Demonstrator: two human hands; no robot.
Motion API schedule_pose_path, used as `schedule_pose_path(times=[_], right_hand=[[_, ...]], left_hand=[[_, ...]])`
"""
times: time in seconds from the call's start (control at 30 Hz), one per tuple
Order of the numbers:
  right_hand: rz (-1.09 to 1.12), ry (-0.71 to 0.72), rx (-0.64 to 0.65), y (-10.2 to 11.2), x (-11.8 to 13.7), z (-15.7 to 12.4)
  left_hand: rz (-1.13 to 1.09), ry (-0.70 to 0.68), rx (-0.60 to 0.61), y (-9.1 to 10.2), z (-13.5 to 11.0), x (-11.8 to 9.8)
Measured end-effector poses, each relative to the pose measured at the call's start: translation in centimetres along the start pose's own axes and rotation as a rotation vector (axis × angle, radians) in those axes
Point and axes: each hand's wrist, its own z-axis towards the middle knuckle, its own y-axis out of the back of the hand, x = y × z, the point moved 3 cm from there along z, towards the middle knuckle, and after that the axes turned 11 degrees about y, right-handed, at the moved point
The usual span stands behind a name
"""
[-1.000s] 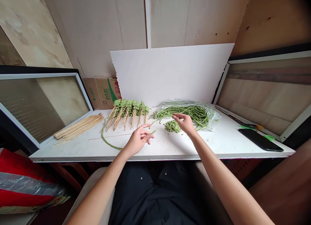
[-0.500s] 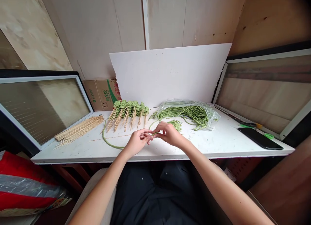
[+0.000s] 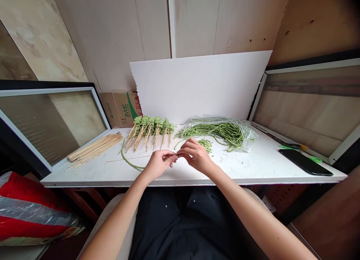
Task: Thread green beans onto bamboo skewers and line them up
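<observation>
A long green bean (image 3: 127, 159) curves across the tabletop on the left and runs up into my left hand (image 3: 159, 163), which is closed around it. The fingers of my right hand (image 3: 196, 155) pinch the same bean's end, and the fingertips of both hands meet just above the table's front part. Most of the held end is hidden by the fingers. Just behind my right hand lies a small heap of short bean pieces (image 3: 206, 144). A single bamboo skewer (image 3: 132, 158) rests flat on the table, left of my hands.
On the white table (image 3: 239, 170) stand stacked skewered beans (image 3: 153, 125), a pile of bare skewers (image 3: 95, 149) at left, and a plastic bag of long beans (image 3: 222, 132) at back right. A black phone (image 3: 305, 162) lies far right. A white board (image 3: 199, 87) leans behind.
The short green length showing between my fingertips is now mostly covered, with my hands closer together. The bean's loop at left has drawn slightly toward my hands. The view has shifted a little left.
</observation>
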Motion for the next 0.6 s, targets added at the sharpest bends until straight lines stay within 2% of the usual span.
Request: schedule_pose_path(times=[0.13,0.43,0.6], right_hand=[[0.009,-0.002,-0.034,0.2,-0.1,0.0],[0.157,-0.019,-0.089,-0.2,0.5,0.2],[0.293,-0.208,-0.297,-0.9,0.9,0.1]], left_hand=[[0.072,-0.02,-0.021,0.3,-0.3,-0.6],[0.053,-0.108,-0.039,0.0,-0.5,-1.1],[0.021,-0.241,-0.073,-0.4,-0.9,-1.7]])
